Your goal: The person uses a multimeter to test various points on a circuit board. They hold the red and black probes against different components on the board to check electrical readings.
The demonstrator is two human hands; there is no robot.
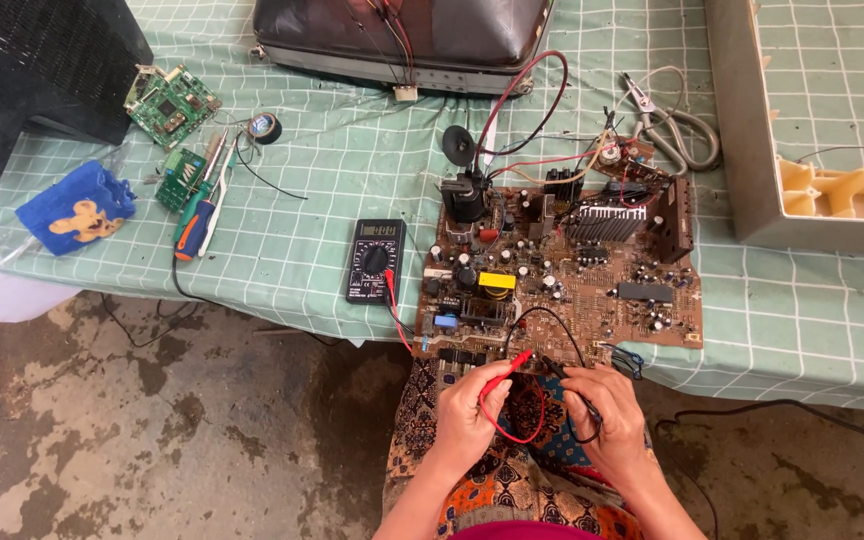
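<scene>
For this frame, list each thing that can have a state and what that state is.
Left hand: shut on red probe.
Right hand: shut on black probe.
Circuit board: bare, flat on the table edge, parts side up.
Multimeter: face up, both leads plugged in.
Screwdriver: lying unheld.
Beige casing: opened, empty.

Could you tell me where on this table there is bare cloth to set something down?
Free cloth lies between the screwdriver and the multimeter, and between the large circuit board and the beige casing at right. It is crowded where the left hand and right hand hold probes.
</scene>
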